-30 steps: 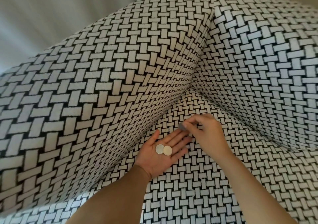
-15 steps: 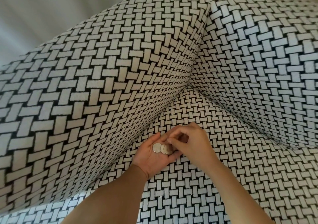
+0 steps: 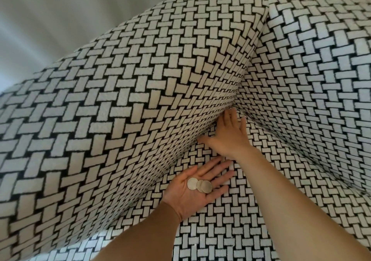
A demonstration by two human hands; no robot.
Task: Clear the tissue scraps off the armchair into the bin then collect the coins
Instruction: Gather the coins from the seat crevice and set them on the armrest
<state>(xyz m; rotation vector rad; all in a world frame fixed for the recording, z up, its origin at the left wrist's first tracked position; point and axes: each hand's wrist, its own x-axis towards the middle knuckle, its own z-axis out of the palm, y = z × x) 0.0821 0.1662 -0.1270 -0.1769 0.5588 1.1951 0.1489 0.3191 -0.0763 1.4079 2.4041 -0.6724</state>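
The round silvery metal coins (image 3: 199, 185) lie on my upturned left hand (image 3: 190, 200), low over the seat and nearer to me than the corner seam of the black-and-white basket-weave fabric armchair (image 3: 120, 100). That palm is flat, fingers straight and relaxed, gripping nothing; the coins simply rest on it. My right hand (image 3: 228, 138) is at the seam itself, fingers (image 3: 230, 118) spread wide with their tips at the crease where arm, back and seat meet. It holds nothing that I can see.

I judge the step to be feeling for any coin lodged in that seam. To do it well, I should draw my fingertips slowly along the crease, press the cushion down to open the gap, and pinch any find by its edge. Meanwhile the left palm should stay level, even slightly cupped. A coin sliding off onto this busy pattern would be hard to spot.

There are three coins, as far as I can tell. They are thin, pale and dully shiny, one on the thumb side and two overlapping beside it. No tissue scraps show on the fabric in view.
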